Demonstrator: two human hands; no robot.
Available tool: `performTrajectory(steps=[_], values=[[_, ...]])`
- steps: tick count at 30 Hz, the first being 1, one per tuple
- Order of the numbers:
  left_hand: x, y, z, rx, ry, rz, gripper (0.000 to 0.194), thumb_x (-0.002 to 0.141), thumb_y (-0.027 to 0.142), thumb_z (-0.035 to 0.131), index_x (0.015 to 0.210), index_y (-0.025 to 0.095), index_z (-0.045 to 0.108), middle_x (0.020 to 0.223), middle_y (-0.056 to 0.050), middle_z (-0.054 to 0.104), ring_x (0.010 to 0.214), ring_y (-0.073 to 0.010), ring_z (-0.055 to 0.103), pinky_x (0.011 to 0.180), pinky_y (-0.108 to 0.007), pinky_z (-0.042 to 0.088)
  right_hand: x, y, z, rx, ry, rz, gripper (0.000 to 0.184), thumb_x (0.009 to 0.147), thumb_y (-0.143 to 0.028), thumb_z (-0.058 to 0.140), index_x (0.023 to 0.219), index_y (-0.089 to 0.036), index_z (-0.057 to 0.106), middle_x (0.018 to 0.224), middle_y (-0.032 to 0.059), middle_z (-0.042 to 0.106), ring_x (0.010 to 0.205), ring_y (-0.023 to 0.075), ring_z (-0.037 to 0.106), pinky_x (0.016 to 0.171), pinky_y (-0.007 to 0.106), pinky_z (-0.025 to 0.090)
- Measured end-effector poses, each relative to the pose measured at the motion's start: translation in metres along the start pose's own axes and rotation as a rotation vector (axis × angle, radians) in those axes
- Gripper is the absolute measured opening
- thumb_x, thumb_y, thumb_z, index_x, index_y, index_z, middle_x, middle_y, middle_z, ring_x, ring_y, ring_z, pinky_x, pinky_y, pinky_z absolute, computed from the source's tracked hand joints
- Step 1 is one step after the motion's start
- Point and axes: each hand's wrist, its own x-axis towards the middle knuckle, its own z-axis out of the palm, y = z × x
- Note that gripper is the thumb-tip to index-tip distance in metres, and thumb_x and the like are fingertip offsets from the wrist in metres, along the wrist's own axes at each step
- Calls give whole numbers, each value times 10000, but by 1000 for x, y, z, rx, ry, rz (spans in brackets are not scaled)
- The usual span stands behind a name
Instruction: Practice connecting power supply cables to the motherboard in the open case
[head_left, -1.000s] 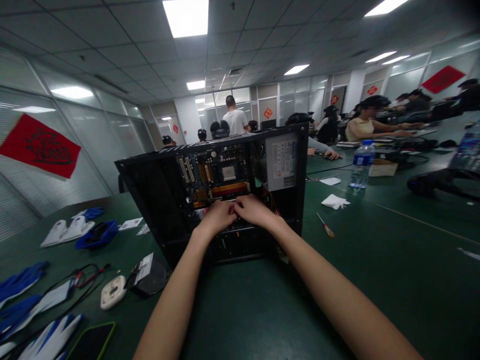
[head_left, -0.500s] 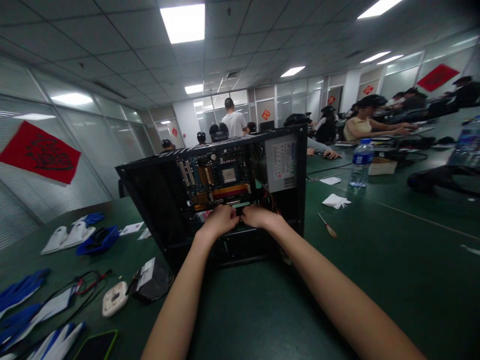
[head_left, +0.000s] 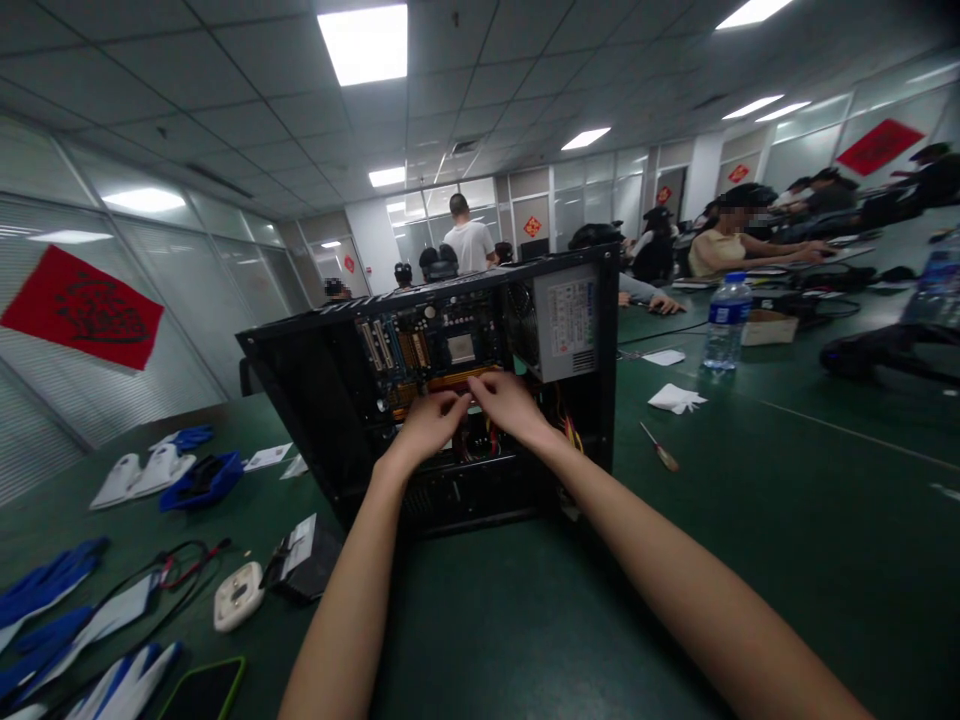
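Note:
A black computer case (head_left: 300,420) stands on the table with its open side facing me. Inside it are a motherboard (head_left: 442,335) with a bare metal square and orange slots, and a power supply (head_left: 566,320) at the upper right. My left hand (head_left: 427,430) is closed, thumb against fingers, at the motherboard's lower edge. Right beside it, my right hand (head_left: 510,402) is closed in a pinch in front of the orange slots. What the fingertips hold, if anything, is hidden. Red and yellow cables (head_left: 568,428) hang below the power supply.
On the green table (head_left: 750,540), a screwdriver (head_left: 660,448), tissue (head_left: 677,398) and water bottle (head_left: 726,325) stand or lie to the right. Blue-white gloves (head_left: 124,680), a black heatsink-like block (head_left: 304,560), a white round-cornered object (head_left: 238,597) and a phone (head_left: 202,690) lie left. Other people sit beyond.
Both hands have moved up from the case's lower bar to the motherboard's orange slots. Red cables between and below the hands now show. The view has shifted slightly.

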Motion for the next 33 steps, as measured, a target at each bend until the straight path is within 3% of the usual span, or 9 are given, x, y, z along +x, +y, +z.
performTrajectory(steps=[3, 8, 14, 17, 20, 25, 27, 29, 33], values=[[-8, 5, -25, -32, -9, 44, 421, 960, 475, 456, 876, 163, 726, 809, -46, 746, 714, -182, 651, 675, -267, 451, 2, -11, 0, 394, 172, 26, 457, 957, -482, 462, 610, -189, 510, 547, -19, 521, 540, 124, 509, 546, 237, 361], [-28, 13, -71, -83, 149, 1, 417, 902, 517, 560, 951, 144, 742, 968, -88, 758, 893, -230, 679, 805, -307, 504, -2, -34, -9, 1015, 111, 257, 433, 870, -575, 598, 673, -220, 446, 491, -78, 403, 377, 79, 364, 401, 212, 296], [-59, 24, -110, -380, -459, 54, 453, 816, 505, 680, 1114, 166, 716, 1069, -105, 738, 971, -244, 676, 863, -333, 533, -8, -56, -33, 1248, 12, 427, 301, 909, -376, 566, 704, -208, 422, 498, -101, 350, 380, 50, 286, 400, 167, 256], [-68, 39, -114, -373, -534, 100, 406, 795, 424, 732, 1120, 181, 726, 1043, -85, 742, 946, -231, 675, 832, -309, 541, -11, -61, -37, 1212, -5, 390, 321, 886, -399, 579, 696, -210, 403, 536, -95, 358, 409, 49, 299, 410, 166, 252], [-72, 56, -111, -336, -364, 163, 274, 838, 392, 695, 987, 169, 755, 900, -61, 738, 826, -195, 663, 751, -277, 540, -16, -64, -37, 964, 8, 250, 317, 887, -423, 567, 688, -196, 471, 576, -58, 441, 453, 68, 378, 427, 186, 288], [-72, 70, -105, -370, -7, 193, 289, 861, 418, 672, 900, 138, 731, 646, -10, 617, 579, -126, 546, 530, -215, 437, -29, -75, -56, 150, -194, -27, 259, 902, -392, 617, 776, -171, 666, 750, 41, 654, 703, 156, 588, 558, 219, 368], [-69, 70, -102, -407, 39, 180, 284, 861, 405, 672, 922, 132, 720, 639, -3, 597, 566, -119, 534, 513, -210, 420, -36, -85, -69, -40, -117, -48, 214, 887, -362, 663, 782, -176, 684, 779, 50, 671, 776, 182, 609, 600, 227, 368], [-64, 69, -98, -454, 55, 162, 276, 862, 384, 669, 949, 125, 710, 632, 4, 587, 554, -113, 528, 509, -207, 419, -45, -97, -80, -29, -61, -93, 214, 897, -370, 662, 794, -185, 693, 748, 36, 657, 741, 174, 606, 596, 228, 361], [-56, 69, -87, -574, 104, 160, 274, 876, 356, 651, 1023, 131, 701, 640, 9, 596, 570, -117, 557, 539, -213, 458, -59, -112, -86, 216, -210, -250, 229, 887, -404, 675, 817, -187, 699, 681, -6, 626, 601, 124, 555, 541, 214, 349]])
